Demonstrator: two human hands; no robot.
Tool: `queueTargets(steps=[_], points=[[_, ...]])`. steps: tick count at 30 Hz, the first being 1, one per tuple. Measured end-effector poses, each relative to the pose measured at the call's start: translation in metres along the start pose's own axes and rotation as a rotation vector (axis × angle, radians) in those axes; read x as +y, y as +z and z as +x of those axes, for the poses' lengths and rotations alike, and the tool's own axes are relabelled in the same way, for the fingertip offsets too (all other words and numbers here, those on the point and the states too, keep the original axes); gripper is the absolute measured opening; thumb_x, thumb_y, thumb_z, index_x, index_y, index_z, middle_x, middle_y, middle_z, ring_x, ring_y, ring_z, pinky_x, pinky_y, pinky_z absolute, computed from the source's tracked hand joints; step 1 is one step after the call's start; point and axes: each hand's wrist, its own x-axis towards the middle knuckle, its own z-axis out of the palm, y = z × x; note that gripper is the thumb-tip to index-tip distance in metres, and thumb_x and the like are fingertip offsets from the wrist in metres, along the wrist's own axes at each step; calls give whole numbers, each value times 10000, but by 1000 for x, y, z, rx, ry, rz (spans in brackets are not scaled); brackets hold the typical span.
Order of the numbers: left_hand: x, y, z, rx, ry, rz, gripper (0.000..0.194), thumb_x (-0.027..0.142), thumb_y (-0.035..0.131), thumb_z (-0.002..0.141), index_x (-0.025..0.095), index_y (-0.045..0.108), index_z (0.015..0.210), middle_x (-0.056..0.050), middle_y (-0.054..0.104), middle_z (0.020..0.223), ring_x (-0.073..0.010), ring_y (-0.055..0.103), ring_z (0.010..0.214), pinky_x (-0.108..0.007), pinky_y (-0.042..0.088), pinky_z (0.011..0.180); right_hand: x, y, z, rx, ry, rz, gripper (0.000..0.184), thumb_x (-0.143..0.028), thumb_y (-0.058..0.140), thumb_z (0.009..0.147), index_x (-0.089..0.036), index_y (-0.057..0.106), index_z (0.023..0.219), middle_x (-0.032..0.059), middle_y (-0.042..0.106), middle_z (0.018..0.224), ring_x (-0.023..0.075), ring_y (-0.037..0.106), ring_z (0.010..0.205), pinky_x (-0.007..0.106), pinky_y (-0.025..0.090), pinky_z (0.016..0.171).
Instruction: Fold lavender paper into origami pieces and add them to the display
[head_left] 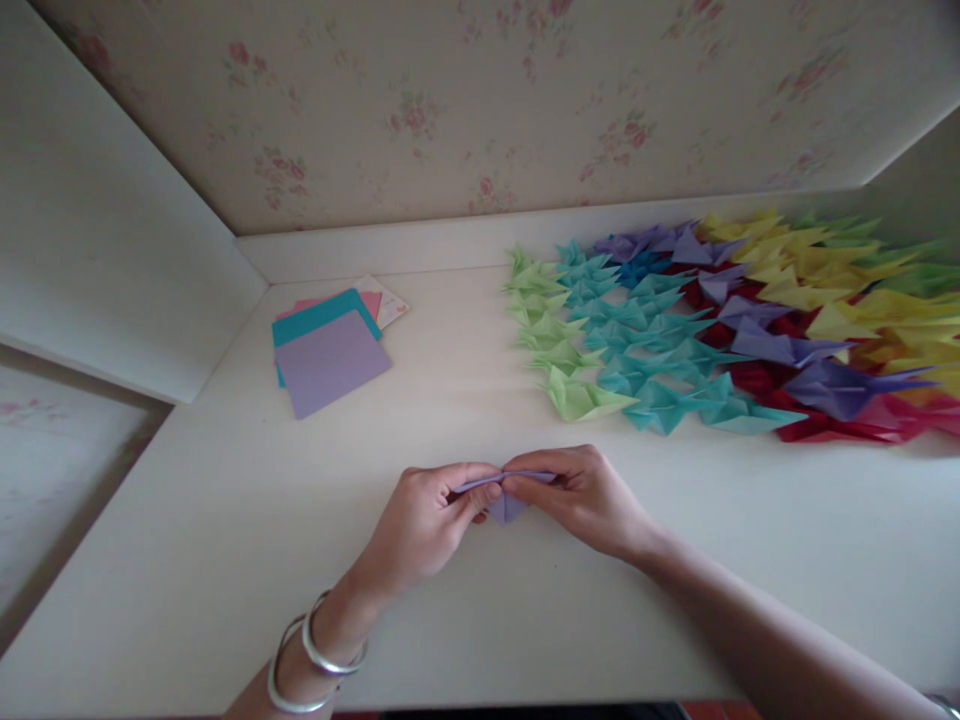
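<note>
Gripped at the fingertips of the left hand and the right hand, a folded piece of lilac paper is held between the desk's front and back edges. Two silver bangles are worn on the left wrist. Colored sheets are stacked near the back left corner; folded paper figures are massed toward the back right corner.

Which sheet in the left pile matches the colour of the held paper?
The top, lavender sheet, coloured like the folded paper; the teal sheet, pink sheet and whitish piece below differ.
</note>
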Motion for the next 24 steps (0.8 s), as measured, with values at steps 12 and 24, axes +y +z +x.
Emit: queueTargets(steps=[12,24], points=[[3,-6,-5,-4,-135,-266,388,463,484,980,158,714,1042,-62,776,829,-199,747,757,-269,602,705,-4,-8,0,-32,89,72,289,-393,628,909,-148,728,794,0,587,685,120,476,623,231,355,553],[0,-1,-4,90,17,45,232,385,611,919,182,721,939,-29,758,731,-167,713,642,-208,531,588,-3,-3,0,-6,79,41,262,-360,628,910,-144,733,805,20,652,724,142,561,674,231,423,600]])
